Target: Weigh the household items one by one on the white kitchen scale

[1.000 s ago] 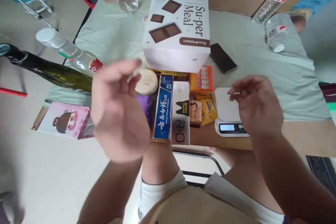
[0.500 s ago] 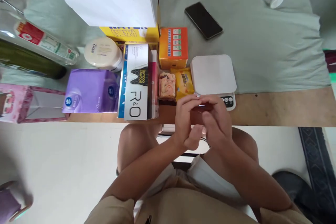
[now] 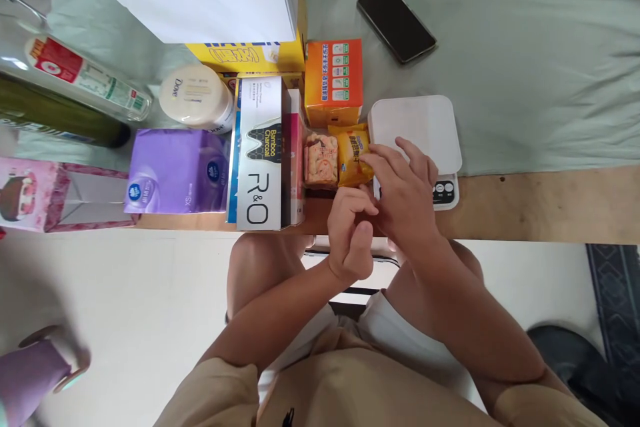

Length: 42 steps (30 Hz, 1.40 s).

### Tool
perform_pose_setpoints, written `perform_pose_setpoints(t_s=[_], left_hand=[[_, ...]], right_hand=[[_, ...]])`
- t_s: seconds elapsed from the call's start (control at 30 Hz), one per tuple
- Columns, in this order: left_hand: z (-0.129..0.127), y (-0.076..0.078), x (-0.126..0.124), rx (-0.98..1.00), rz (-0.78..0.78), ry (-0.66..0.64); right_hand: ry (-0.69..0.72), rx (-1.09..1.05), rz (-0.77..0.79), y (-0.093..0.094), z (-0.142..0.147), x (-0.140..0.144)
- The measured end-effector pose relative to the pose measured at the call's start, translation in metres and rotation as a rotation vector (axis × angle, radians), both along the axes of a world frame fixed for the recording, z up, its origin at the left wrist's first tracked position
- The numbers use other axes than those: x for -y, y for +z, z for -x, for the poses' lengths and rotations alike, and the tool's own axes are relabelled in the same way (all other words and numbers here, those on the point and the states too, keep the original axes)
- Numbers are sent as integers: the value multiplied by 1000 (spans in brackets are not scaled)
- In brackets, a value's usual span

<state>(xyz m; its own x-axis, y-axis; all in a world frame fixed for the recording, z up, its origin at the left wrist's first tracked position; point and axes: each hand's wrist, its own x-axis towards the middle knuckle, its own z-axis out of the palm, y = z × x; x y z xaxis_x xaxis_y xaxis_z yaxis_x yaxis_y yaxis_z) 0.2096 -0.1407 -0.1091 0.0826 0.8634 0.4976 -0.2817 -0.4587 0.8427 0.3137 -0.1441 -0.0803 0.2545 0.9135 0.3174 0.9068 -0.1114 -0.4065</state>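
Observation:
My left hand (image 3: 351,230) is held at the table's front edge, fingers curled in and thumb bent, with nothing visible in it. Over the left part of a white kitchen scale (image 3: 415,130) reaches my right hand (image 3: 404,193), palm down with its fingers spread. Its fingertips come up to the right edge of a small yellow snack packet (image 3: 353,155); whether they touch it I cannot tell. Left of that packet lies a clear-wrapped square snack (image 3: 321,160). An orange box (image 3: 333,82) stands right behind both snacks. Buttons show at the scale's front right.
Left of the snacks stand a white R&O toothpaste box (image 3: 259,180), a purple tissue pack (image 3: 170,170), a Dove jar (image 3: 195,97) and a pink box (image 3: 30,193). Bottles (image 3: 85,77) lie at far left. A phone (image 3: 397,22) rests on the green cloth (image 3: 525,80) behind the scale.
My hands were together with fingertips meeting; they have come apart. The right hand has moved up over the scale and spread its fingers, while the left has curled. The view has shifted slightly.

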Motion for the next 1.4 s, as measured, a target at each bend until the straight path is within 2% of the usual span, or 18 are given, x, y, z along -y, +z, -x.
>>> perform_pose_setpoints(t_s=[0.13, 0.27, 0.5, 0.7, 1.13, 1.4], left_hand=[[8, 4, 0, 2, 143, -48], [11, 4, 2, 25, 195, -87], [11, 4, 0, 47, 191, -86], [9, 7, 0, 49, 237, -107], [1, -8, 4, 27, 284, -138], [0, -8, 5, 38, 275, -201]], right_hand=[[27, 31, 122, 3, 7, -5], [5, 34, 160, 5, 7, -10], [9, 106, -45, -4, 2, -10], [87, 148, -259, -6, 1, -7], [112, 20, -430, -8, -9, -8], [135, -28, -540, -3, -8, -6]])
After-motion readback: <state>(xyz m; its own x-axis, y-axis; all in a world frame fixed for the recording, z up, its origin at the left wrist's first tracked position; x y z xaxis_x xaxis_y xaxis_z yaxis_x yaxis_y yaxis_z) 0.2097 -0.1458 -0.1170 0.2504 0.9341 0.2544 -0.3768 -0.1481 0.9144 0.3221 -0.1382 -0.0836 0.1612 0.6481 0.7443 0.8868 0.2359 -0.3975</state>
